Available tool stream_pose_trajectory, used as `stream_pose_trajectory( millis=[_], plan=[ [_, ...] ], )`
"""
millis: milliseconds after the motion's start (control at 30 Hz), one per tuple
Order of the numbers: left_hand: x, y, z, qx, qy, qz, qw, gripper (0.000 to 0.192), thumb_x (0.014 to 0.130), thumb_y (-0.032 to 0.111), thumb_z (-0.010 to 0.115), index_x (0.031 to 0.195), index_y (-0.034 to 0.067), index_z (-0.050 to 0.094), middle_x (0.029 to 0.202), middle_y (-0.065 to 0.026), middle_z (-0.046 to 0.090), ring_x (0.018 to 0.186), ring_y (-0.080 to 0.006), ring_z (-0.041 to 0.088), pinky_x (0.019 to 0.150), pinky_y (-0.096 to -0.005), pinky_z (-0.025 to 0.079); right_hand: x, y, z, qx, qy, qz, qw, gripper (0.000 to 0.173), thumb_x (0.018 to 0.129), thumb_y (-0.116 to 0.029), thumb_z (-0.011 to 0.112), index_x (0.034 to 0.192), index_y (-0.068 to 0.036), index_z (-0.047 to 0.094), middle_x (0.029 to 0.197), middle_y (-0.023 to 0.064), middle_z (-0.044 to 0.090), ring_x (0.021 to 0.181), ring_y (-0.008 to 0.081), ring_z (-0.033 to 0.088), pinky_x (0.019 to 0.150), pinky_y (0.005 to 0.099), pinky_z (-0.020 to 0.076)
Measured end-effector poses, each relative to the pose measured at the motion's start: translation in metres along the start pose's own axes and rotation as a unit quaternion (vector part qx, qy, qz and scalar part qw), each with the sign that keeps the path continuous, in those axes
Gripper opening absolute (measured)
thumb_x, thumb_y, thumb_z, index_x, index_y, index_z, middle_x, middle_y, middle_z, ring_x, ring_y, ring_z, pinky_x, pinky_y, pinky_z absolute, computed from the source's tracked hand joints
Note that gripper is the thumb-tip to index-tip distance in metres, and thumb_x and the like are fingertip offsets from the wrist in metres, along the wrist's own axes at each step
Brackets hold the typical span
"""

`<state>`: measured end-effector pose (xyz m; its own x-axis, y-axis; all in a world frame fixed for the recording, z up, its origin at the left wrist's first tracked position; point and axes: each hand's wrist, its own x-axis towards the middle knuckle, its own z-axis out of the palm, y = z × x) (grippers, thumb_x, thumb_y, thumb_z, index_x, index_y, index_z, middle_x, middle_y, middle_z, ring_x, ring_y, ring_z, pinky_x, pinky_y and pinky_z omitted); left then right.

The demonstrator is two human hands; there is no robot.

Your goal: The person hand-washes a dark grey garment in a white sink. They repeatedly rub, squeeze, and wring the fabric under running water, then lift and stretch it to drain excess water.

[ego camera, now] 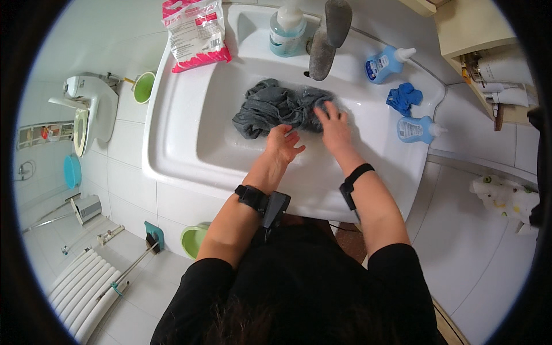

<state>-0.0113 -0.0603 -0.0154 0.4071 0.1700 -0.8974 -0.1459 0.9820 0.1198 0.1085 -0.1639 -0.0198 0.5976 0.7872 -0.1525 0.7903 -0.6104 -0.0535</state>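
A bunched dark grey cloth lies wet in the basin of a white washbasin, with some water around it. My left hand is at the cloth's near edge, palm turned sideways and fingers apart and bent, gripping nothing. At the cloth's right end is my right hand, its fingers spread over the fabric; the fingertips seem to touch it, and no fold is clearly held. The grey faucet reaches over the basin's back edge, just behind the cloth.
A pink and white plastic bag and a soap pump bottle stand at the back rim. Two blue squeeze bottles and a crumpled blue cloth are on the right ledge. An open shelf juts out at upper right.
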Motion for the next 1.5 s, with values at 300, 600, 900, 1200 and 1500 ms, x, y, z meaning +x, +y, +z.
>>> stream_pose_trajectory(
  millis=[300,600,900,1200,1500],
  plan=[
    [-0.012,0.009,0.021,-0.146,-0.217,0.037,0.965,0.061,0.09,0.052,0.05,0.133,0.008,0.043,0.129,-0.0171,0.052,0.117,-0.0338,0.05,0.103,-0.0494,0.039,-0.033,-0.038,-0.094,0.428,0.091,-0.146,0.887,0.046,0.064,0.009,0.048,0.105,-0.008,0.061,0.108,0.0099,0.061,0.107,0.0313,0.051,0.098,0.0395,0.0381],
    [-0.012,0.007,0.018,-0.094,-0.213,0.084,0.969,0.039,0.099,0.026,0.03,0.126,0.007,0.051,0.123,-0.0126,0.057,0.113,-0.0255,0.054,0.1,-0.0415,0.043,0.008,-0.063,-0.072,0.419,0.145,-0.124,0.888,0.021,0.078,-0.02,0.064,0.095,-0.007,0.064,0.099,0.0132,0.057,0.096,0.0355,0.056,0.085,0.0425,0.0476],
    [-0.043,0.025,0.004,-0.106,-0.268,0.106,0.952,0.046,0.096,0.039,0.041,0.121,0.004,0.056,0.118,-0.0117,0.061,0.11,-0.0277,0.056,0.098,-0.043,0.043,-0.023,-0.078,-0.081,0.396,0.177,-0.156,0.887,0.019,0.077,-0.027,0.065,0.086,-0.01,0.065,0.11,0.0118,0.06,0.093,0.0362,0.061,0.078,0.0451,0.0504],
    [-0.054,0.02,-0.001,-0.16,-0.154,0.088,0.971,0.031,0.088,0.019,0.05,0.114,0.004,0.057,0.119,-0.0099,0.06,0.111,-0.0263,0.055,0.101,-0.0428,0.041,0.003,-0.086,-0.092,0.405,0.076,-0.008,0.911,0.025,0.081,-0.031,0.064,0.094,-0.01,0.063,0.098,0.0176,0.061,0.09,0.0391,0.061,0.078,0.0474,0.05],
    [-0.038,-0.011,-0.005,0.048,-0.185,-0.023,0.981,0.032,0.081,0.005,0.048,0.111,-0.003,0.048,0.129,-0.0187,0.045,0.124,-0.0306,0.04,0.112,-0.046,0.028,0.018,0.006,-0.053,0.063,0.055,0.056,0.995,0.028,0.089,-0.032,0.053,0.102,-0.009,0.065,0.108,0.0123,0.059,0.102,0.0336,0.058,0.083,0.0499,0.0492]
  ],
)
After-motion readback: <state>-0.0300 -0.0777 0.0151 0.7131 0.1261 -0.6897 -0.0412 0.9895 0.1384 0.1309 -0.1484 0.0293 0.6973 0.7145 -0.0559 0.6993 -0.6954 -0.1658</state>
